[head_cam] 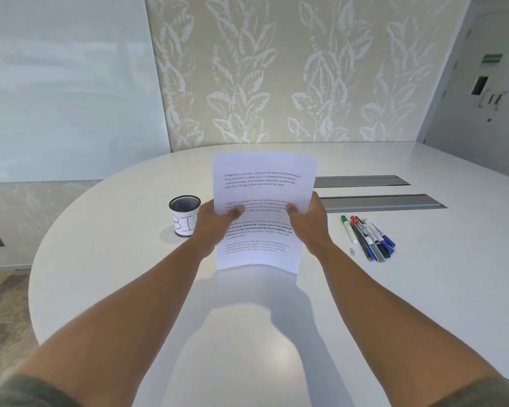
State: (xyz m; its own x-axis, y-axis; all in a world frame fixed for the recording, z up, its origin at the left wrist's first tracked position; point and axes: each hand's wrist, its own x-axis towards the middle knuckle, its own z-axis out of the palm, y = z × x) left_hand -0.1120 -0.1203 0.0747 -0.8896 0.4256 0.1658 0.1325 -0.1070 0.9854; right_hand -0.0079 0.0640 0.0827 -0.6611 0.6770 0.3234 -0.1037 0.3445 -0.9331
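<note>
A white printed sheet of paper (263,183) with several paragraphs of text is held up above the white table (115,259), facing me. My left hand (215,224) grips its left edge, thumb on the front of the page. My right hand (309,221) grips the right edge the same way, thumb on the print. The fingers behind the sheet are hidden. The sheet's shadow falls on the table below it.
A black mesh cup (185,215) with a white label stands left of my left hand. A bundle of markers and pens (368,237) lies to the right, with a paper clip (352,251) beside it. Two grey cable slots (379,202) sit behind. Walls close the far side.
</note>
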